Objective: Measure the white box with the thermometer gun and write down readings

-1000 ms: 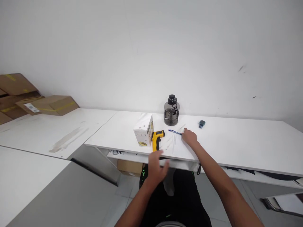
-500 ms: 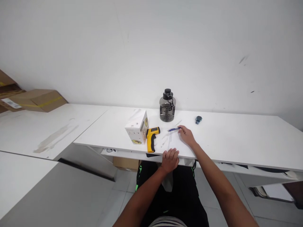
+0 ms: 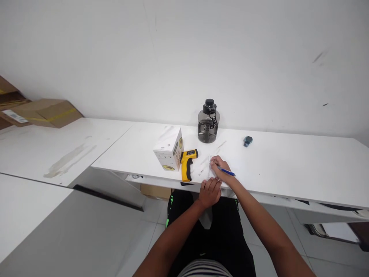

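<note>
My right hand point(image 3: 220, 167) is closed around a blue pen point(image 3: 227, 171), its writing end down by a pale slip of paper point(image 3: 210, 158). The back of the pen points right, over my wrist. The slip lies on the white table point(image 3: 282, 165) and is hard to tell from its surface. At the front edge, my left hand point(image 3: 210, 191) rests with its fingers lying flat on the lower end of the paper. Just left of the hands is a yellow and black infrared thermometer point(image 3: 186, 165), leaning against a white printed box point(image 3: 168, 152).
Behind the hands, near the wall, stands a dark see-through water bottle point(image 3: 208, 123) with a black cap. A small dark blue-green watch-like object point(image 3: 248, 141) lies to the right. Cardboard boxes point(image 3: 47, 111) sit at the far left.
My right hand has moved in toward the paper and turned the pen from pointing left to a writing hold. My left hand stays at the table edge. The view has shifted slightly.
</note>
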`<state>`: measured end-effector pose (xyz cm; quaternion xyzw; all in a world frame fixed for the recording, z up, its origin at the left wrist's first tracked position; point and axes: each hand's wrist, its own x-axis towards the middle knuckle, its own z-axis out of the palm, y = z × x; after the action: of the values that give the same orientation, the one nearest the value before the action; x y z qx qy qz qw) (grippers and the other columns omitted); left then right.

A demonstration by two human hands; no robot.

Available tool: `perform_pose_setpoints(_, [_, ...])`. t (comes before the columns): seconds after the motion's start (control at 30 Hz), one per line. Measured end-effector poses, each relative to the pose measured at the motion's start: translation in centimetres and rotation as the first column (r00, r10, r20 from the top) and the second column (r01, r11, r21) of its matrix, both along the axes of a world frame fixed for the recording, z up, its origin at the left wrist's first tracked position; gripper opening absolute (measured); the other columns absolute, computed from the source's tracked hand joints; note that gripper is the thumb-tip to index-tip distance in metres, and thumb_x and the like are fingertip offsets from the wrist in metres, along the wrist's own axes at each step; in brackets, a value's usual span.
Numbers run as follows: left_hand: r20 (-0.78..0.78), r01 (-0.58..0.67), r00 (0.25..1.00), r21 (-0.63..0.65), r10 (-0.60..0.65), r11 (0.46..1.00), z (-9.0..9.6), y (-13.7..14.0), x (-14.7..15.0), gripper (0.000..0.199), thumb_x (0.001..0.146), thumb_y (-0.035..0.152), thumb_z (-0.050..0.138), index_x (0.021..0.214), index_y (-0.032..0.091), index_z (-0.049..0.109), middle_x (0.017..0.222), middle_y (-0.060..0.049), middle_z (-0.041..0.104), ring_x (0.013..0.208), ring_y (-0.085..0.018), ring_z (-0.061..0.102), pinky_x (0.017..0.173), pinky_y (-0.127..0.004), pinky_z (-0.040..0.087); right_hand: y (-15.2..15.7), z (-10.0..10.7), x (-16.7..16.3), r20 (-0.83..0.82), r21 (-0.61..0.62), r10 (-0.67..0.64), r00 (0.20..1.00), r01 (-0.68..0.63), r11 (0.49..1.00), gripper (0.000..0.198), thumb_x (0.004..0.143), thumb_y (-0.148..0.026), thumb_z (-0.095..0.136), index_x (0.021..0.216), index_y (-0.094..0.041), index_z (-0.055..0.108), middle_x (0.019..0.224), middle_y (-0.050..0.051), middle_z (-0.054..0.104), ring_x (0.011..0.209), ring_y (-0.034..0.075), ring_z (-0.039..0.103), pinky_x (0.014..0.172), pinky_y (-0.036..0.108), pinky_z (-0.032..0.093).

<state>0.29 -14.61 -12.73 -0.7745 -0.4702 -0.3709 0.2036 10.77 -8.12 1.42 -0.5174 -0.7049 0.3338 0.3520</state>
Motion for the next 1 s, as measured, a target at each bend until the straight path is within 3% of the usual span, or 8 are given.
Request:
perform_pose_setpoints(0.1, [0.022, 0.002, 1.0, 0.026, -0.003, 1.0, 0.3, -0.1, 0.0, 0.042, 0.08, 0.032, 0.056, 0.122, 0.026, 0.059, 0.114, -0.006, 0.067, 0.109, -0.022, 0.057, 0.108, -0.039, 0.022, 0.2, 0.0, 0.0, 0.006, -0.002, -0.093, 0.996, 0.093, 0.996, 0.033, 0.086, -0.045, 0.041, 0.062, -0.022, 0.047, 0.056, -0.004, 0.05, 0.058, 0.015, 0.049, 0.06, 0.026, 0.038])
perform_pose_setpoints(0.17, [0.024, 0.013, 1.0, 0.071, -0.015, 0.997, 0.4, -0.1, 0.0, 0.042, 0.08, 0.032, 0.057, 0.122, 0.025, 0.059, 0.115, -0.007, 0.067, 0.109, -0.022, 0.057, 0.109, -0.039, 0.022, 0.2, 0.0, 0.0, 0.015, -0.005, -0.13, 0.991, 0.13, 0.992, 0.037, 0.084, -0.046, 0.043, 0.056, -0.022, 0.041, 0.053, -0.004, 0.047, 0.057, 0.015, 0.046, 0.059, 0.027, 0.036])
perform_pose_setpoints(0.47, [0.008, 0.027, 1.0, 0.042, -0.028, 0.999, 0.6, -0.2, 0.0, 0.043, 0.081, 0.031, 0.056, 0.124, 0.024, 0.058, 0.116, -0.008, 0.066, 0.111, -0.023, 0.056, 0.106, -0.039, 0.025, 0.2, -0.5, 0.0, 0.009, -0.045, -0.108, 0.994, 0.109, 0.993, 0.034, 0.081, -0.04, 0.046, 0.054, -0.022, 0.038, 0.052, -0.005, 0.042, 0.055, 0.013, 0.042, 0.057, 0.026, 0.032])
perform_pose_setpoints(0.7, [0.032, 0.015, 0.999, 0.187, -0.022, 0.982, 1.6, 0.0, 0.2, 0.04, 0.076, 0.029, 0.06, 0.116, 0.023, 0.062, 0.112, -0.005, 0.067, 0.114, -0.02, 0.053, 0.11, -0.037, 0.02, 0.1, -0.4, -0.1, 0.046, -0.027, -0.107, 0.993, 0.108, 0.994, 0.034, 0.08, -0.04, 0.046, 0.054, -0.022, 0.038, 0.052, -0.004, 0.042, 0.055, 0.014, 0.042, 0.057, 0.027, 0.032])
perform_pose_setpoints(1.0, [0.034, 0.016, 0.999, 0.211, -0.024, 0.977, 1.8, 0.1, 0.3, 0.037, 0.076, 0.028, 0.06, 0.112, 0.021, 0.064, 0.111, -0.005, 0.068, 0.115, -0.02, 0.051, 0.111, -0.037, 0.02, 0.0, -0.2, -0.2, 0.046, -0.011, -0.096, 0.994, 0.096, 0.995, 0.036, 0.078, -0.041, 0.047, 0.051, -0.022, 0.033, 0.048, -0.005, 0.039, 0.052, 0.013, 0.04, 0.053, 0.026, 0.031])
